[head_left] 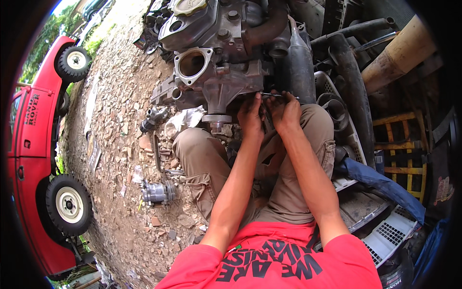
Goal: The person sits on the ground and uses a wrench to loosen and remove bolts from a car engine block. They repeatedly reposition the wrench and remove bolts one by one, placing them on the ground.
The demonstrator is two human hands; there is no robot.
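A grimy metal engine (pixel 236 72) stands in front of me, with a round filler cap (pixel 189 6) on top and a pulley hub (pixel 216 118) low at its front. My left hand (pixel 251 117) is closed against its lower right side, thumb up; what its fingers pinch is hidden. Just beside it, my right hand (pixel 285 113) is closed around a thin, shiny metal tool (pixel 277 95), perhaps a wrench. The tool lies crosswise, its left end by my left thumb. Both hands are between my bent knees, close under the engine's edge.
On the stony ground at left lie a silver cylindrical compressor (pixel 158 192), a dark metal bar (pixel 156 153) and a small metal part (pixel 154 119). A dark cylinder (pixel 301 62), pipes and a white crate (pixel 391 230) crowd the right. A red off-road vehicle (pixel 36 144) is parked far left.
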